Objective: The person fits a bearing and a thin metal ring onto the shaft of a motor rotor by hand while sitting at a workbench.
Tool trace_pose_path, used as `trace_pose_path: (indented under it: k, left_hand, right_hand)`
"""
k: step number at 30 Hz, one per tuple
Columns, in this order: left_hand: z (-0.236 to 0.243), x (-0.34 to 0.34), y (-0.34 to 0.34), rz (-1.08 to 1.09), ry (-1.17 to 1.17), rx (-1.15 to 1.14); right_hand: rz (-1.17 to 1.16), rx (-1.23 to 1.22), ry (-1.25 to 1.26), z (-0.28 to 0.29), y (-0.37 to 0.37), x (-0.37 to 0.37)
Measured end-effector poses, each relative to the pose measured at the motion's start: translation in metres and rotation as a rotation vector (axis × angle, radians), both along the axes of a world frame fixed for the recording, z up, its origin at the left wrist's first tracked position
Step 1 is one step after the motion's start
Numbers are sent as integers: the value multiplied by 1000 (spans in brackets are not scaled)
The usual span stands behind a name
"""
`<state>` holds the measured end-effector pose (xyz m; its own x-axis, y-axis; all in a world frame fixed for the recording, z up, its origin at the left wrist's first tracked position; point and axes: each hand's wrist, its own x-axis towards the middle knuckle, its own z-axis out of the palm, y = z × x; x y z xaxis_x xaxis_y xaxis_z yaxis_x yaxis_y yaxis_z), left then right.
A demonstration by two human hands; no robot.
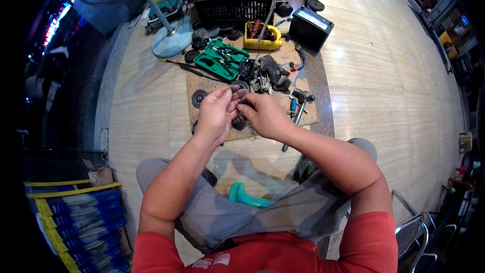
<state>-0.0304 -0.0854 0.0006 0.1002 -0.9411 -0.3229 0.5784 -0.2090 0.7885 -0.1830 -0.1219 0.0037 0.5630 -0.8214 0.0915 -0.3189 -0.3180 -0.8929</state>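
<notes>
My left hand [216, 115] and my right hand [265, 115] meet over a soiled cardboard sheet [206, 84]. Fingers of both are bent, with the tips close together around something small that I cannot make out. Just below the fingertips lies a dark round part [239, 122], partly covered by my hands. Another dark disc [200, 98] rests left of my left hand. Right of my right hand lie a hammer [303, 97] and a blue-handled tool [293, 106]. Dark work gloves [275, 73] and an open green tool case [221, 59] are beyond my hands.
Farther off stand a cut yellow container [262, 44] of reddish parts, a black battery [310, 29] and stacked black crates [232, 17]. A fan's round base [172, 41] is at the far left. A turquoise plastic piece [248, 198] shows between my legs. Blue-yellow boxes [86, 222] fill the lower left.
</notes>
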Motion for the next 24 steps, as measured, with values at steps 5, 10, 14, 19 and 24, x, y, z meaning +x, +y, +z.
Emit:
trace_pose_path:
  k: [5, 10, 14, 19, 24]
  left_hand:
    - [-7, -3, 0, -10, -87, -51]
    - [-1, 7, -5, 45, -21, -98]
    - [14, 22, -10, 122, 115, -165]
    - [16, 25, -6, 87, 179, -221]
    - [16, 30, -5, 43, 182, -202]
  right_hand:
    - [-6, -65, 37, -2, 2, 4]
    - [-19, -42, -2, -7, 3, 5]
    - [-11, -30, 39, -7, 2, 4]
    - [24, -81, 15, -10, -2, 4]
    - [66, -39, -29, -8, -7, 1]
